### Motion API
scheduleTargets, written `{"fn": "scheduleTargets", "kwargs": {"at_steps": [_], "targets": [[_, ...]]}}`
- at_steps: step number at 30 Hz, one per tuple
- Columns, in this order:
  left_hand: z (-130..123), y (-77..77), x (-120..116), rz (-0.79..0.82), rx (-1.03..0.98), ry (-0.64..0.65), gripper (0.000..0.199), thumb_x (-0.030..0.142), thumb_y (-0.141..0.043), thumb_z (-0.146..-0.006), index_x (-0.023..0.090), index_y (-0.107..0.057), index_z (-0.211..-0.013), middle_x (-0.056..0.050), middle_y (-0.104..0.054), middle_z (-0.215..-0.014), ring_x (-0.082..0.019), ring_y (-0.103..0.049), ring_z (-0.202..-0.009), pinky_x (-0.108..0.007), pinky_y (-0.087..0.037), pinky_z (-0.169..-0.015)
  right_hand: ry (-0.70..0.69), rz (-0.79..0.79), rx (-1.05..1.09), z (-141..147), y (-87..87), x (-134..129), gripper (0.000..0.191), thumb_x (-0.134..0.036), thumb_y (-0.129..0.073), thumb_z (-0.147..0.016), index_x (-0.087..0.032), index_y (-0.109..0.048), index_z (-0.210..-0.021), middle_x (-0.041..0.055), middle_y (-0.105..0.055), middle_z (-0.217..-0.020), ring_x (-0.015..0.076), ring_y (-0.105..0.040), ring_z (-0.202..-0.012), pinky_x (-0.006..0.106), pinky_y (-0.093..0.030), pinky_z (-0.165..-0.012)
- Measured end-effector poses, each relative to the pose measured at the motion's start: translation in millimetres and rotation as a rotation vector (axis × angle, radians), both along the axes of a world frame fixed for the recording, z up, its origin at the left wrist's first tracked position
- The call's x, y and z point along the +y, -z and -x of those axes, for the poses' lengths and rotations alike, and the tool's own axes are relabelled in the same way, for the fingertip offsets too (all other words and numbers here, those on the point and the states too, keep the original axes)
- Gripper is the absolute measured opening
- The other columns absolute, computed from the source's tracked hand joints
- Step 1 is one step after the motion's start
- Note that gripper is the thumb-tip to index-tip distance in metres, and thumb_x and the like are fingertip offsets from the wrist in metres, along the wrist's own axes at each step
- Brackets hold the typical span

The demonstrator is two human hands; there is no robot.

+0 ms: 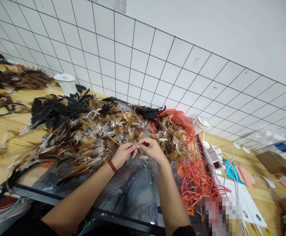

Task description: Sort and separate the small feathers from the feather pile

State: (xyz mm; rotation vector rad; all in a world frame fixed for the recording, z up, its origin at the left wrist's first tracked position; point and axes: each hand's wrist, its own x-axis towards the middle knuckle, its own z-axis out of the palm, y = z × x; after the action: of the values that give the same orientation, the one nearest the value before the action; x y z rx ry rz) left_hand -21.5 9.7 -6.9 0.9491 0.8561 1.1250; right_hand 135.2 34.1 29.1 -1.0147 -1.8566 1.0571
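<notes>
In the head view, the left hand [125, 153] and the right hand [151, 148] meet fingertip to fingertip over the near side of the feathers [91, 131], which spread across the glass tabletop [61, 183] from left to right. Each grip is narrow, thumb against finger in a fine pinch; what sits between them is too small to tell, though a bit of feather seems likely. Work this fine calls for a light pinch, firm enough to control the piece but soft enough to spare the feather's fringe, with one hand steadying while the other makes small moves. The bare stretch of glass just below the hands is a good place to work over, since a dropped bit would show there, whereas in the pile it would be lost. The red strings [197, 177] lie tangled to the right, near the right forearm, so that elbow is best held clear of them to avoid a snag. The beaded bracelet [112, 166] on the left wrist could catch loose feathers if the wrist dips. The red plastic bag [179, 121] lies at the far right of the pile, safely out of the fingers' way.
</notes>
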Motion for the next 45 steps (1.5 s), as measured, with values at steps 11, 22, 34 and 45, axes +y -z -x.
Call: {"fn": "scheduleTargets", "kwargs": {"at_steps": [11,22,34,45], "targets": [[2.1,3.4,0.6,0.081,0.022,0.064,0.036,0.046,-0.072,-0.067,0.014,-0.055,-0.061,0.003,-0.052,-0.052,-0.006,-0.042,-0.043,-0.022,-0.033,-0.045,-0.136,-0.115,-0.144,-3.0,-19.5,-9.8,0.012,-0.022,-0.060,-0.081,-0.021,-0.071,-0.084,0.0030,-0.067,-0.082,0.0145,-0.059,-0.078,0.026,-0.045,-0.076],[2.7,2.6,0.1,0.122,0.019,0.034,0.034,0.044,-0.074,-0.066,0.011,-0.064,-0.068,-0.004,-0.063,-0.062,-0.010,-0.053,-0.051,-0.024,-0.043,-0.051,0.091,0.151,0.032,-6.9,2.1,2.6,0.021,-0.036,-0.070,-0.070,-0.015,-0.066,-0.068,-0.0014,-0.060,-0.060,0.0100,-0.049,-0.055,0.022,-0.039,-0.055],[2.9,4.3,-0.6,-0.064,0.107,0.190,0.037,0.046,-0.069,-0.071,0.013,-0.059,-0.058,0.001,-0.054,-0.050,-0.007,-0.046,-0.046,-0.021,-0.037,-0.048,-0.076,0.292,0.053,-15.1,4.3,5.4,0.030,-0.040,-0.077,-0.061,-0.014,-0.063,-0.064,-0.0004,-0.061,-0.062,0.0101,-0.051,-0.058,0.022,-0.040,-0.059],[0.5,3.7,-3.9,0.053,-0.030,0.216,0.034,0.042,-0.073,-0.070,0.010,-0.068,-0.077,-0.007,-0.068,-0.070,-0.011,-0.058,-0.057,-0.024,-0.046,-0.056,0.025,0.268,0.164,-6.3,2.2,2.9,0.033,-0.044,-0.072,-0.065,-0.015,-0.057,-0.062,-0.0007,-0.056,-0.054,0.0071,-0.042,-0.042,0.022,-0.036,-0.045]]}}
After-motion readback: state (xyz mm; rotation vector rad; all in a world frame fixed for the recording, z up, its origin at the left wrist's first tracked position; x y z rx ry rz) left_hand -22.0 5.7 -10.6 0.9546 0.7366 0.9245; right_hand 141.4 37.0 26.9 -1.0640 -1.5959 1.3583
